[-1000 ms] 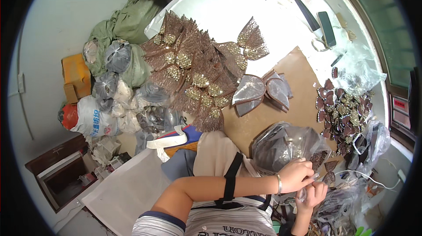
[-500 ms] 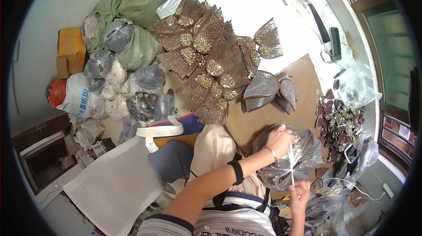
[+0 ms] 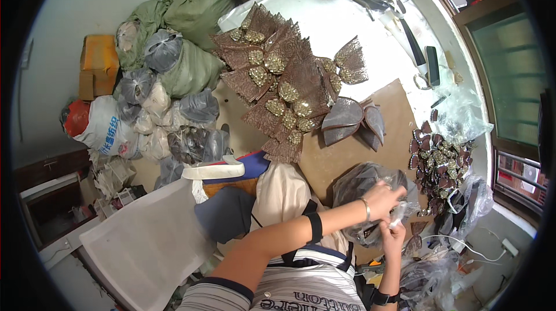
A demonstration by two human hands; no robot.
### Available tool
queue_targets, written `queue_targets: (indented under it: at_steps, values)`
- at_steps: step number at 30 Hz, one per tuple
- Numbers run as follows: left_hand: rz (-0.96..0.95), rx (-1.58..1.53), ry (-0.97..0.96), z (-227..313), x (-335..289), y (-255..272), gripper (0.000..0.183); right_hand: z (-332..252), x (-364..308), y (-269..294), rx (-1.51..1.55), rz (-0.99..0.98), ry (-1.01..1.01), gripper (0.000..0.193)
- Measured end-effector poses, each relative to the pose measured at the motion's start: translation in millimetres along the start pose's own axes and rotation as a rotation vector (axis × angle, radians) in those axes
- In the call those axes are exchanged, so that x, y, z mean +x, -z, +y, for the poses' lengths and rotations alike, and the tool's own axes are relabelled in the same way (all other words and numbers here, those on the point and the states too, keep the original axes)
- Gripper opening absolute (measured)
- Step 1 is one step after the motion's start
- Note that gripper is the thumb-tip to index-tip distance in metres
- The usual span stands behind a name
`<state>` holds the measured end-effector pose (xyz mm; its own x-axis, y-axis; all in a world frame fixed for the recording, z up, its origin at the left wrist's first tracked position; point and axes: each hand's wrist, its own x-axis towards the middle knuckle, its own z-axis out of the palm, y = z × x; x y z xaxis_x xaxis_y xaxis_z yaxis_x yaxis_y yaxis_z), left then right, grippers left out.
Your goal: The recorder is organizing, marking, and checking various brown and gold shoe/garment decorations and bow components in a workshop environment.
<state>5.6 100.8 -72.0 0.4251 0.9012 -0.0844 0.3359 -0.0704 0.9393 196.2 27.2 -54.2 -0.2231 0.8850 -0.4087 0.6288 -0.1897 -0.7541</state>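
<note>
A translucent grey plastic bag point(image 3: 354, 186) with dark contents sits at the right front, close to my lap. My left hand point(image 3: 382, 200) reaches across the bag's top, its fingers bent onto the gathered plastic. Just below it, my right hand point(image 3: 392, 236) is closed at the bag's near side, where a crumpled whitish bit shows above the fingertips. Whether that is the tie or bunched plastic I cannot tell. Beyond the bag, grey curved pieces with brown edging point(image 3: 343, 121) lie on a brown board point(image 3: 394, 102).
Brown lace pieces with gold sequin clusters point(image 3: 289, 91) spread over the white table point(image 3: 324, 15). Beaded dark pieces point(image 3: 440, 163) are heaped at the right, beside clear plastic point(image 3: 463, 114). Stuffed bags point(image 3: 194, 105) and a yellow carton point(image 3: 98, 65) stand at the left.
The white tie strip no longer stretches between my hands. My left hand has moved right and down over the bag, and my right hand has come up slightly closer to it.
</note>
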Motion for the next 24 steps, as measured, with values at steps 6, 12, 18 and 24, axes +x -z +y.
queue_targets:
  at_steps: [6,12,18,24]
  values:
    - [0.069,-0.089,-0.088,6.7,-29.2,3.2,0.020,-27.1,-4.1,-1.3,0.790,0.232,-0.479,0.020]
    - [-0.091,-0.095,-0.064,1.4,-11.7,-20.5,0.030,-37.9,-5.7,4.7,0.487,0.141,-0.193,0.006]
    - [-0.248,0.048,0.012,7.5,-19.7,-32.0,0.028,-28.1,-7.2,-10.1,-0.363,0.548,0.247,0.010]
    - [-0.336,-0.091,-0.046,-14.9,-8.3,-40.0,0.023,-12.7,-18.9,-16.1,-0.530,0.664,0.342,0.017]
